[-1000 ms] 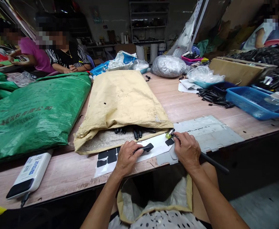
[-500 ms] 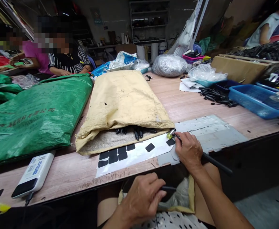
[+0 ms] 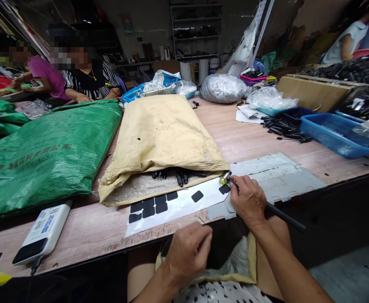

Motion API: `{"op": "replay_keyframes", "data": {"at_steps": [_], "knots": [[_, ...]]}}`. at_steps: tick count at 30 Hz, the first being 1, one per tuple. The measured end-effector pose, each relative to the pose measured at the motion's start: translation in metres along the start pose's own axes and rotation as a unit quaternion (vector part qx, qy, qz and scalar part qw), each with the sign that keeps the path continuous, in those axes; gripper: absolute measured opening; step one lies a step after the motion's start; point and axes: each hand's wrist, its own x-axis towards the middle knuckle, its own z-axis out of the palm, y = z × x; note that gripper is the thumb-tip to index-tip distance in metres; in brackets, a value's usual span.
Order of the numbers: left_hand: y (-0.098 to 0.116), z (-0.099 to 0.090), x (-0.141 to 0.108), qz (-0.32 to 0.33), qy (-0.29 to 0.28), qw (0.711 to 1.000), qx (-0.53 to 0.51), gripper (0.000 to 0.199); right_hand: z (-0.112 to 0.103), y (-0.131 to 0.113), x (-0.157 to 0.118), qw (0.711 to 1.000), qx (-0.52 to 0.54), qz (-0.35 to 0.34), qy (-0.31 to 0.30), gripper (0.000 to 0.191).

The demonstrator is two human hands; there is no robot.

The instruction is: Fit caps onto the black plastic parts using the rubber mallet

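Observation:
My right hand [image 3: 249, 198] is closed round a small hammer-like tool with a long black handle [image 3: 287, 217]. Its silver head [image 3: 226, 175] has a yellow-green end and rests by the white sheet's right end. My left hand [image 3: 189, 250] hovers above my lap, fingers curled; whatever they may hold is hidden. Below it lies an open yellow bag [image 3: 253, 263] with a grey lining. On the table edge, a white sheet [image 3: 179, 216] carries several black rounded squares [image 3: 197, 196]. Black pen-like parts [image 3: 180, 179] stick out of the large yellow woven sack [image 3: 168, 130].
A green sack [image 3: 51, 151] and a white power bank [image 3: 42, 233] with a cable are at left. Grey sheeting [image 3: 279, 172] covers the table edge at right. Beyond are a blue tray [image 3: 335, 136] and heaped black parts [image 3: 285, 128]. Two people sit across the table, another at far right.
The black stick seen in my left hand earlier is out of sight, and that hand has risen slightly with its fingers curled in. My right hand and the tool have hardly moved.

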Motion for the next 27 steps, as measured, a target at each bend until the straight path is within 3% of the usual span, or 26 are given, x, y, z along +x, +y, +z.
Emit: {"op": "replay_keyframes", "data": {"at_steps": [2,4,8,11,17,23,27], "knots": [[-0.003,-0.032,0.026,0.007,0.109,0.993,0.037,0.027,0.000,0.000,0.000,1.000,0.001,0.001,0.001,0.022],[-0.019,-0.060,0.053,-0.021,0.156,0.980,0.125,0.036,0.000,0.000,0.000,1.000,0.001,0.002,0.000,0.022],[-0.054,-0.091,0.091,0.007,0.090,0.960,0.264,0.044,-0.001,-0.001,0.000,1.000,-0.003,0.006,-0.001,0.021],[-0.062,-0.096,0.099,0.025,0.047,0.961,0.272,0.041,-0.001,-0.002,0.000,1.000,-0.001,0.004,0.000,0.022],[-0.058,-0.098,0.098,0.003,0.021,0.973,0.231,0.034,0.000,-0.001,0.000,1.000,0.001,0.006,0.000,0.022],[-0.068,-0.102,0.092,-0.013,0.040,0.980,0.194,0.016,0.001,-0.001,0.000,1.000,-0.001,0.004,0.002,0.021],[-0.058,-0.095,0.081,-0.015,0.067,0.990,0.121,0.014,0.000,-0.001,0.001,1.000,-0.002,0.006,0.002,0.021]]}}
